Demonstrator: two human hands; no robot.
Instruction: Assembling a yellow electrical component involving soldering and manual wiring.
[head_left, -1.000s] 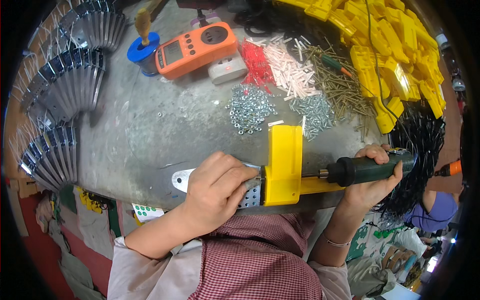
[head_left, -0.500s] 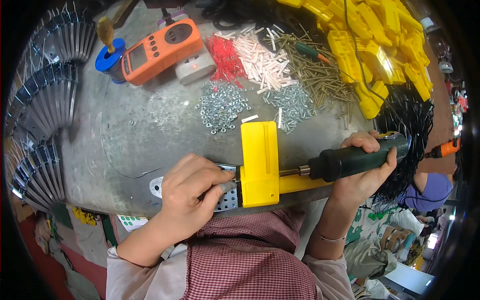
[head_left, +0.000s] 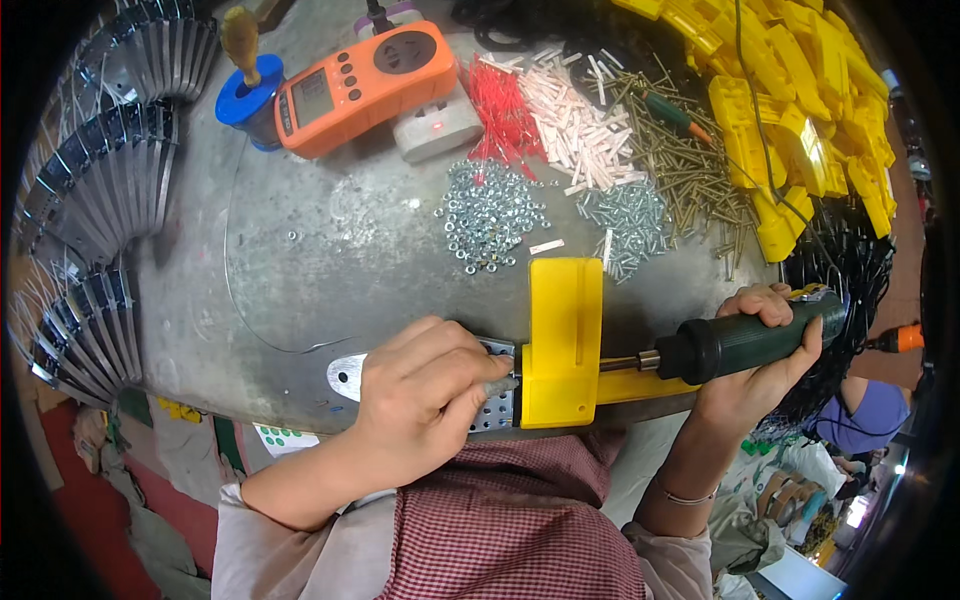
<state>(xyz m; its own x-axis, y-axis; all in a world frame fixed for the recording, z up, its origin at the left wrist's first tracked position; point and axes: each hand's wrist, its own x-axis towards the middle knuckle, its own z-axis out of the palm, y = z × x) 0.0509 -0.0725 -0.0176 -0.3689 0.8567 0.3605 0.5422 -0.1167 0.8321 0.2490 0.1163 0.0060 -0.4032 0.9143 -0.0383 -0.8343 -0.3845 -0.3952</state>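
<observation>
In my right hand [head_left: 752, 370] is a dark green power screwdriver [head_left: 752, 338], lying nearly level. Its bit [head_left: 625, 363] points left, into the right side of an upright yellow plastic housing [head_left: 563, 340]. A yellow handle-like piece [head_left: 650, 386] runs under the bit. Against the housing's left side lies a perforated metal plate [head_left: 492, 412] with a rounded pale end [head_left: 345, 376]. My left hand [head_left: 425, 385] rests over this plate, thumb and forefinger pinched together by the housing. A grey covering shows on the thumb tip. Whatever sits between those fingertips is hidden.
Beyond the housing are piles of nuts [head_left: 487, 215], short screws [head_left: 628, 222], long screws [head_left: 690, 165], white strips [head_left: 580, 125] and red pieces [head_left: 503, 110]. An orange meter [head_left: 365, 85] stands at back left, yellow housings [head_left: 800, 90] at back right. Fanned metal parts [head_left: 110, 180] line the left.
The whole scene has shifted to the right in the picture, as the view itself moved. Both hands, the screwdriver and the housing keep about the same places relative to each other.
</observation>
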